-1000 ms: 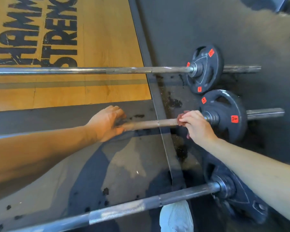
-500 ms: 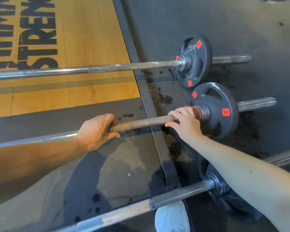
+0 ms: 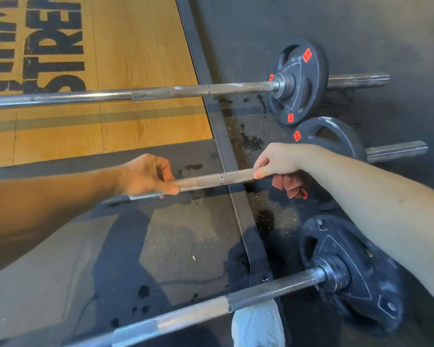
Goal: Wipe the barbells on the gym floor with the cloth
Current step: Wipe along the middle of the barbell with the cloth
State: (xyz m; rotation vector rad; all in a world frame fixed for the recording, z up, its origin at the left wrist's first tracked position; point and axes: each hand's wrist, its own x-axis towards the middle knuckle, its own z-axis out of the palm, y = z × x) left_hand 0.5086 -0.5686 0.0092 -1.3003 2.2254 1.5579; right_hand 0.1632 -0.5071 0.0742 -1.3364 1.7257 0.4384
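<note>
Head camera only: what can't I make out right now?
All head view.
1. Cloth: only a reddish bit shows; right hand covers the rest.
2. Middle barbell: left hand and forearm hide its left stretch.
3. Plate stickers: print too small.
4. Far barbell, near barbell: left ends cut by frame edge.

Your left hand (image 3: pixel 145 176) grips the shaft of the middle barbell (image 3: pixel 211 179). Your right hand (image 3: pixel 278 161) grips the same shaft nearer its plate (image 3: pixel 336 139), with the reddish cloth (image 3: pixel 289 187) bunched under the fingers. The far barbell (image 3: pixel 160 92) and the near barbell (image 3: pixel 185 318) lie parallel on the floor.
</note>
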